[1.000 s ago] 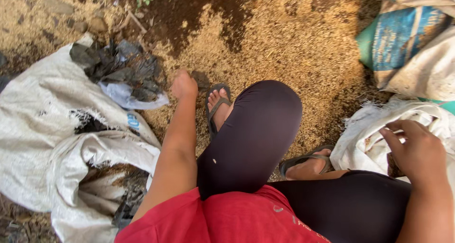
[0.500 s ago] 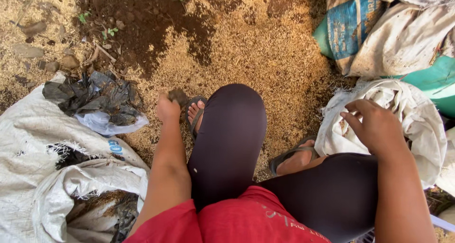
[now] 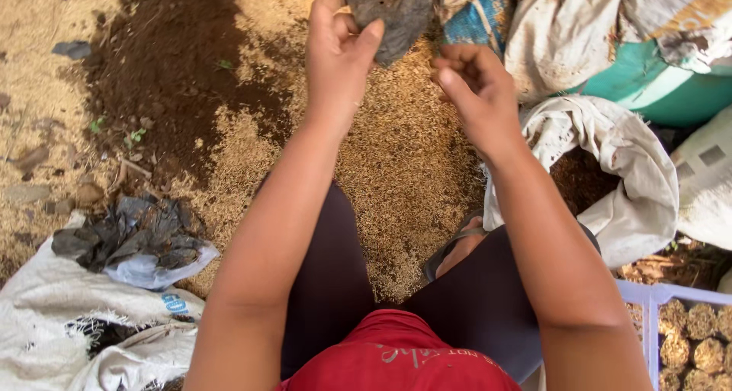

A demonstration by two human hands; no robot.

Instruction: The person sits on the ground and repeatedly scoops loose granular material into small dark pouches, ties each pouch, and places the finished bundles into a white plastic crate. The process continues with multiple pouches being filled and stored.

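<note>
Sacks (image 3: 610,170) beside raised dark bag (image 3: 400,10)

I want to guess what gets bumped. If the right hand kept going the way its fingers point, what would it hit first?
Probably the dark, crumpled plastic bag held by the left hand; the right hand points up-left towards it, though depth is unclear.

Red shirt (image 3: 396,360), dark leggings (image 3: 328,284), a sandal (image 3: 450,246), bare forearms.

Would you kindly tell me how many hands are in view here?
2: the left hand grips a dark plastic bag at top centre; the right hand is beside it, fingers pinched near the bag's edge.
</note>
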